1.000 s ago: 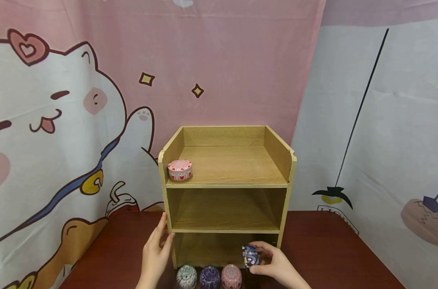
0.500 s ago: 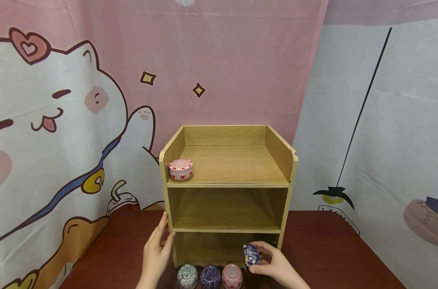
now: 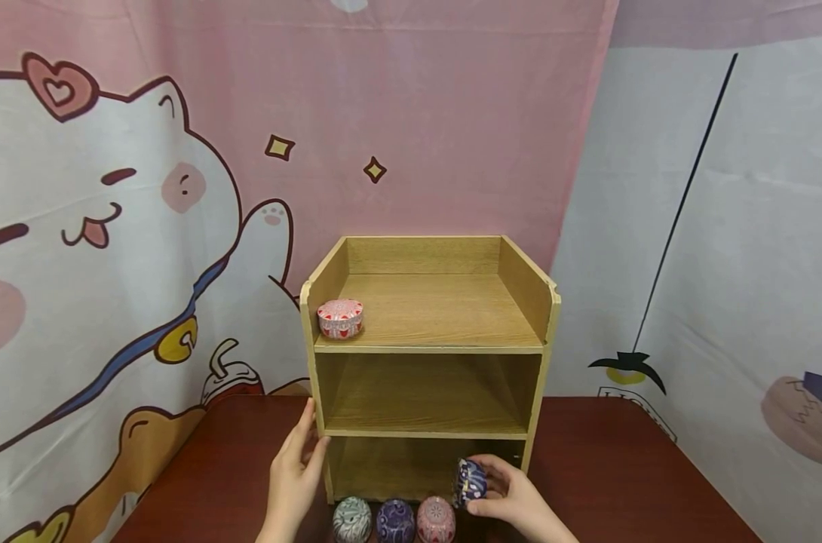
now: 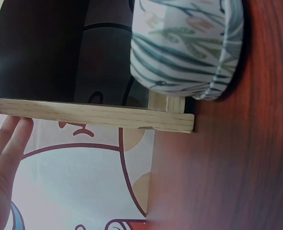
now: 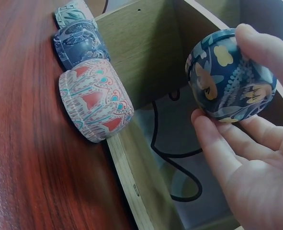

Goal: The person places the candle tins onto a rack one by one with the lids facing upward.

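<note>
My right hand (image 3: 509, 494) grips a dark blue round tin (image 5: 234, 76) with yellow flowers, thumb on one side and fingertips on the other. It is off the table, in front of the bottom compartment's right part. At the left side of the wooden shelf (image 3: 427, 434), my left hand (image 3: 294, 471) rests with fingers extended along the side panel; in the left wrist view its fingers (image 4: 12, 139) touch the panel. Three tins stand in a row before the shelf: a grey-green leafy tin (image 3: 352, 519), a purple tin (image 3: 395, 520) and a pink tin (image 3: 436, 519).
A pink tin with red hearts (image 3: 341, 319) sits at the front left of the shelf's top level. The shelf stands on a dark red-brown table (image 3: 608, 467). Behind hangs a printed curtain (image 3: 445, 121) with a cartoon cat.
The blue tin has turned slightly in my right hand's fingers. My left hand stays at the shelf's side, and the camera view has shifted a little.
</note>
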A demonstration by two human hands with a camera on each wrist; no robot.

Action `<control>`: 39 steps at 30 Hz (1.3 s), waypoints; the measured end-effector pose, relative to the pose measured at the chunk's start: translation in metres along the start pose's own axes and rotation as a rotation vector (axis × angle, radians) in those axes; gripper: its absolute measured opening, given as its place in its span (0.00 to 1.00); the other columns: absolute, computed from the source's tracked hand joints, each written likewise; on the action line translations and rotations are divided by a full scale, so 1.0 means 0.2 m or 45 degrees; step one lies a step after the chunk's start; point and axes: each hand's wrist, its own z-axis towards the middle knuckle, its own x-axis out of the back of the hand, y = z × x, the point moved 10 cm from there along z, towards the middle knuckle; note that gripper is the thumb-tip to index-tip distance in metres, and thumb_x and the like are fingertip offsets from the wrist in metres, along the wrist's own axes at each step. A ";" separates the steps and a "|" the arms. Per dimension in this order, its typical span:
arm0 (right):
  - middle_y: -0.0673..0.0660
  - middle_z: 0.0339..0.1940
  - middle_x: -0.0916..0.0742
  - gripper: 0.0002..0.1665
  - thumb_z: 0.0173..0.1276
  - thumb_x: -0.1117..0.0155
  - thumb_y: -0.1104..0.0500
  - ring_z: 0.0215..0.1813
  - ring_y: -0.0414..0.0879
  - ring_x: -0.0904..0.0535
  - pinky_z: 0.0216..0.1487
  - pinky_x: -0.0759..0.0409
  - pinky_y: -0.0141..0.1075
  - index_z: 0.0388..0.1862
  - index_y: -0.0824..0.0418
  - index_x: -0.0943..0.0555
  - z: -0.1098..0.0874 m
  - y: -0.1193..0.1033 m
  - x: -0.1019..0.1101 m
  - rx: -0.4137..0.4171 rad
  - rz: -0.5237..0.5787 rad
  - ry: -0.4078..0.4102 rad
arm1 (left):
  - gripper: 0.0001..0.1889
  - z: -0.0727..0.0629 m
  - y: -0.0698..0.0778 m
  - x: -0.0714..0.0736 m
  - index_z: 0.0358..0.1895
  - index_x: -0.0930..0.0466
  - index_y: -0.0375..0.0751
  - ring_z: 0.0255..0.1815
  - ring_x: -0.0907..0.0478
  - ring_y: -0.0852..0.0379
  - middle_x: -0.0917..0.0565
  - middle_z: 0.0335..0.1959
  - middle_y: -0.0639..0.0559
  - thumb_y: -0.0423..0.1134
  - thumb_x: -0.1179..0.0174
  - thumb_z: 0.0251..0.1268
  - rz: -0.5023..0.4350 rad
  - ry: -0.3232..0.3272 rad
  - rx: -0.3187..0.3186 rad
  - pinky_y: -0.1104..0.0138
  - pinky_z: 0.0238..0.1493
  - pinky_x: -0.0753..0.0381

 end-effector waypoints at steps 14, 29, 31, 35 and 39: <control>0.64 0.60 0.23 0.37 0.67 0.35 0.64 0.56 0.52 0.23 0.51 0.20 0.39 0.70 0.77 0.39 -0.01 -0.01 -0.04 0.014 0.055 -0.049 | 0.41 0.01 0.00 0.00 0.73 0.36 0.55 0.47 0.20 0.50 0.20 0.57 0.45 0.25 0.33 0.57 0.037 -0.002 -0.010 0.76 0.33 0.20; 0.63 0.60 0.24 0.41 0.64 0.33 0.66 0.57 0.52 0.23 0.51 0.20 0.39 0.69 0.79 0.43 0.01 -0.04 0.01 0.032 0.058 -0.042 | 0.40 0.01 0.00 0.01 0.73 0.35 0.55 0.47 0.20 0.50 0.21 0.60 0.49 0.25 0.33 0.57 0.011 0.017 0.012 0.81 0.33 0.23; 0.63 0.60 0.24 0.42 0.63 0.33 0.66 0.56 0.52 0.22 0.50 0.20 0.39 0.70 0.79 0.43 0.01 -0.05 0.01 0.037 0.052 -0.057 | 0.40 0.01 0.00 0.00 0.73 0.35 0.54 0.46 0.20 0.50 0.21 0.60 0.49 0.24 0.33 0.57 0.010 0.016 0.003 0.81 0.33 0.23; 0.63 0.58 0.22 0.43 0.62 0.32 0.66 0.54 0.52 0.21 0.49 0.19 0.39 0.70 0.78 0.42 0.00 -0.04 0.00 0.035 0.052 -0.087 | 0.41 0.01 0.00 0.00 0.73 0.35 0.53 0.47 0.20 0.50 0.21 0.60 0.48 0.24 0.33 0.56 0.013 0.010 -0.004 0.80 0.34 0.22; 0.62 0.56 0.21 0.41 0.62 0.32 0.66 0.53 0.53 0.20 0.48 0.18 0.40 0.70 0.77 0.40 0.00 -0.05 0.00 0.030 0.049 -0.091 | 0.41 0.00 0.00 0.00 0.73 0.35 0.55 0.47 0.20 0.51 0.22 0.61 0.49 0.24 0.32 0.56 -0.001 0.007 0.017 0.78 0.33 0.21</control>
